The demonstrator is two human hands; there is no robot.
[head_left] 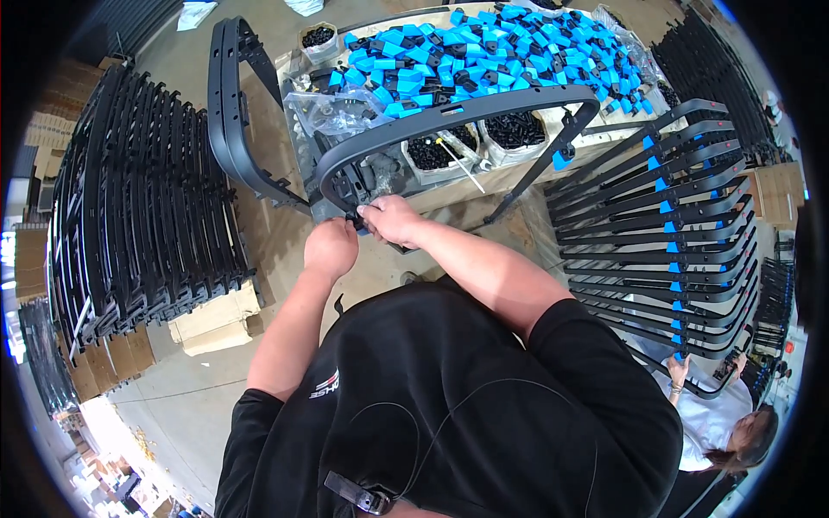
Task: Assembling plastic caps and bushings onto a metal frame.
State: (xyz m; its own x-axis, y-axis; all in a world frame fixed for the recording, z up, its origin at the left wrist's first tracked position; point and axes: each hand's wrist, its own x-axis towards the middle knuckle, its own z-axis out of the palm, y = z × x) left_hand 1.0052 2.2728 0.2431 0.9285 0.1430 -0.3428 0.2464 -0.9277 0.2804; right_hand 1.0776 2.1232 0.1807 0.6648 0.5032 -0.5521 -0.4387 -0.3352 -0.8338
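A black curved tube frame [449, 115] arches in front of me, its left leg bending down toward my hands. My right hand [395, 222] is closed round the lower part of that leg, thumb on top. Right beside it, my left hand [331, 248] is closed with its fingertips against the same spot; a small dark piece there is mostly hidden by the fingers. On the frame's right leg sits a blue plastic block [561, 160].
A heap of blue and black plastic parts [484, 56] covers the table, with bins of small black pieces [514, 131] at its near edge. Black frames stand stacked at left [147, 190] and on a rack at right [673, 233]. Another person [717, 423] works at lower right.
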